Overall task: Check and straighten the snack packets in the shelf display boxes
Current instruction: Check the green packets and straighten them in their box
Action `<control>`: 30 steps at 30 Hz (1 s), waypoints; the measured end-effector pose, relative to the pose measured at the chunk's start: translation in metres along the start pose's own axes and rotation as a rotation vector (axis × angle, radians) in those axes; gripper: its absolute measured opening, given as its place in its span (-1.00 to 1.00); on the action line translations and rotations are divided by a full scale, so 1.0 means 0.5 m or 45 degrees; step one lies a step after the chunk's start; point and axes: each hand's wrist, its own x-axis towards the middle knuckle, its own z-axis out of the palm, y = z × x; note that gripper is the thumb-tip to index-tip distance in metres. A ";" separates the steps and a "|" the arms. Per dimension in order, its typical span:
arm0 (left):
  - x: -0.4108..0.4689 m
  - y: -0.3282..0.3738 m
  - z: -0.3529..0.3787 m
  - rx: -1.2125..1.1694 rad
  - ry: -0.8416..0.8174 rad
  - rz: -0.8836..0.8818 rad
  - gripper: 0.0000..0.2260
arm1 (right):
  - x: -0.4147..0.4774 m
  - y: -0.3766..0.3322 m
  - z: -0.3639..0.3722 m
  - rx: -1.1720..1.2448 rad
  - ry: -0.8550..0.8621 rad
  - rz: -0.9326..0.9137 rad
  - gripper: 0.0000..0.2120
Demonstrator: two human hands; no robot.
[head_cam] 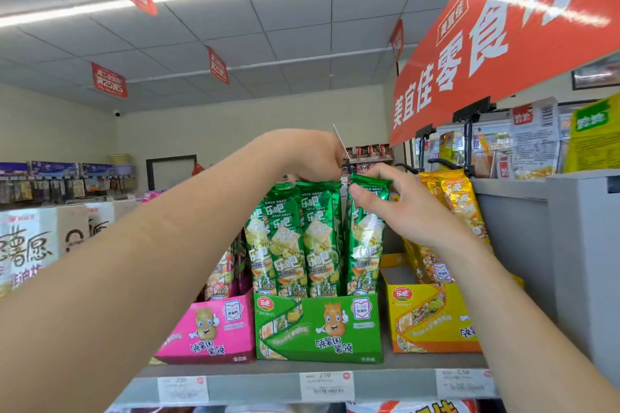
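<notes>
Three display boxes stand side by side on the shelf: a pink box (208,332), a green box (318,329) and a yellow box (432,318). Tall green snack packets (295,238) stand upright in the green box. My left hand (308,157) reaches over them and pinches the top edges of the left group of packets. My right hand (389,201) pinches the top of a single green packet (364,245) at the right side of the green box, which stands a little apart from the others. Yellow packets (459,201) lean in the yellow box.
The grey shelf edge (255,386) carries white price labels. A grey shelf unit (550,245) rises close on the right, with hanging packets above it under a red sign (503,43). White cartons (30,245) stand to the left.
</notes>
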 end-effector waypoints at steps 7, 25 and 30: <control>0.020 -0.006 0.019 0.033 0.050 -0.071 -0.75 | -0.003 0.000 -0.007 0.020 0.002 0.053 -0.85; -0.155 -0.045 0.011 -0.394 2.085 -0.008 -0.80 | 0.004 -0.022 0.018 0.007 0.094 0.031 -0.65; -0.199 -0.074 0.029 -0.597 2.364 -0.009 -0.84 | -0.015 -0.050 0.027 0.101 0.172 -0.004 -0.55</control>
